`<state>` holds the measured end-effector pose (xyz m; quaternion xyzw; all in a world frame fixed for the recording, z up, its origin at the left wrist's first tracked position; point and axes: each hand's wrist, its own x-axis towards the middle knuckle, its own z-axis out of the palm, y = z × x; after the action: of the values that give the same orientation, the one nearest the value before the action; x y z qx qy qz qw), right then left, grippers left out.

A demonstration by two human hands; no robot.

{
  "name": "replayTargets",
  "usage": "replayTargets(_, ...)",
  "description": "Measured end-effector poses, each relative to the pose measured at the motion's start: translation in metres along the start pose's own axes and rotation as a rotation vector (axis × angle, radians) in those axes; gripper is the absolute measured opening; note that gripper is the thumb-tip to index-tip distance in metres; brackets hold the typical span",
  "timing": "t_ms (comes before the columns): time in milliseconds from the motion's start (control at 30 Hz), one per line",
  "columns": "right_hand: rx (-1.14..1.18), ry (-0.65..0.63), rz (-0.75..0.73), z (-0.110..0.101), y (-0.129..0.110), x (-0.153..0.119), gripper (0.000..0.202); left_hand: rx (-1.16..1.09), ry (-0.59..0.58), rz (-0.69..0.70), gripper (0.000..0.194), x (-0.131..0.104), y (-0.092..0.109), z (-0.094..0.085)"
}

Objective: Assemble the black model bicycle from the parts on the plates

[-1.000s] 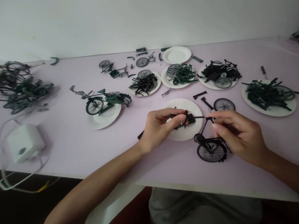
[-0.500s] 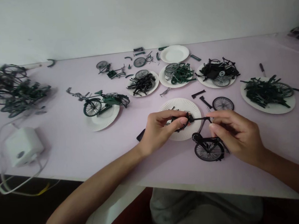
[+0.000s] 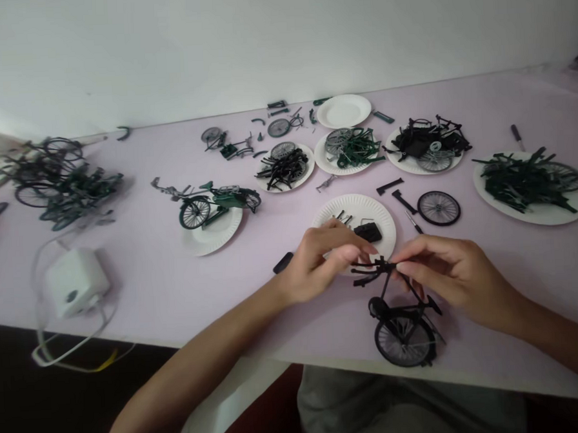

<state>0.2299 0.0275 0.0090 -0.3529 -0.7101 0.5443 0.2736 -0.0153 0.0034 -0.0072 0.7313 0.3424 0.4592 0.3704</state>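
A black model bicycle with its rear wheel on stands near the table's front edge. At its front end, prongs and a curved piece of the front fork point left, with no front wheel in them. My right hand pinches the frame where it meets the fork. Just above the prongs is my left hand, fingers stretched out and thumb apart, close to the fork. Behind it, a paper plate bears a black box-like part and small pieces. A loose spoked wheel lies beyond my right hand.
A green model bicycle stands by a small plate at left. Plates heaped with parts line the back and right. Screwdrivers lie among them. Far left are piled model bicycles and a white adapter with cables.
The bicycle has come nearer to the table's front edge, with my right hand on its frame front. My left hand's pinch on the curved front piece has loosened. The box-like part on the plate now shows.
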Motion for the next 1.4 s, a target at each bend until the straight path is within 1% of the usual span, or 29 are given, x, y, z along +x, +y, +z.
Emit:
replayTargets(67, 0.114, -0.065, 0.088, -0.003, 0.0, 0.0, 0.018, 0.027, 0.078, -0.061, 0.05, 0.002, -0.003, -0.012)
replayTargets(133, 0.18, -0.128, 0.159, -0.005, 0.002, 0.0, 0.02, 0.162, 0.172, -0.113, 0.05, 0.005, -0.005, -0.028)
replayTargets(167, 0.187, -0.153, 0.187, -0.006, 0.003, 0.0, 0.021, 0.279, 0.179, -0.117, 0.047, 0.006, -0.006, -0.036)
replayTargets(200, 0.174, -0.175, 0.214, -0.006, 0.004, 0.0, 0.022, 0.408, 0.131, -0.105, 0.042, 0.007, -0.006, -0.043)
replayTargets(267, 0.106, -0.192, 0.25, -0.006, 0.006, 0.0, 0.025, 0.626, -0.043, -0.037, 0.032, 0.008, -0.004, -0.055)
replayTargets(333, 0.017, -0.187, 0.26, -0.004, 0.007, 0.0, 0.028, 0.714, -0.195, 0.005, 0.025, 0.008, 0.0, -0.06)
replayTargets(367, -0.022, -0.186, 0.259, -0.004, 0.008, 0.0, 0.028, 0.732, -0.248, 0.01, 0.022, 0.008, 0.002, -0.061)
replayTargets(467, -0.098, -0.169, 0.242, -0.002, 0.01, 0.0, 0.03, 0.79, -0.354, -0.003, 0.017, 0.006, 0.005, -0.057)
replayTargets(567, -0.118, -0.159, 0.236, -0.002, 0.012, 0.001, 0.031, 0.834, -0.433, 0.004, 0.015, 0.004, 0.003, -0.052)
replayTargets(700, -0.122, -0.159, 0.217, -0.003, 0.012, 0.001, 0.03, 0.85, -0.466, 0.034, 0.013, 0.003, 0.001, -0.05)
replayTargets(800, -0.125, -0.143, 0.218, -0.004, 0.012, 0.001, 0.029, 0.851, -0.42, 0.064, 0.015, 0.002, 0.003, -0.049)
replayTargets(900, -0.136, -0.136, 0.192, -0.004, 0.012, 0.002, 0.026, 0.811, -0.312, 0.094, 0.018, 0.002, 0.006, -0.045)
replayTargets(1033, -0.177, -0.072, 0.074, -0.004, 0.011, 0.004, 0.019, 0.687, -0.219, 0.128, 0.021, 0.001, 0.008, -0.036)
replayTargets(1133, -0.235, -0.009, -0.031, -0.003, 0.011, 0.003, 0.012, 0.636, -0.193, 0.188, 0.021, 0.0, 0.008, -0.025)
replayTargets(1233, -0.277, 0.032, -0.142, -0.002, 0.011, 0.0, 0.008, 0.589, -0.139, 0.238, 0.021, -0.001, 0.009, -0.009)
replayTargets(1300, -0.294, 0.052, -0.232, -0.001, 0.011, -0.001, 0.015, 0.538, -0.101, 0.283, 0.02, -0.001, 0.009, 0.003)
replayTargets(1400, -0.318, 0.082, -0.327, 0.001, 0.011, -0.002, 0.024, 0.478, -0.096, 0.381, 0.015, -0.001, 0.01, 0.016)
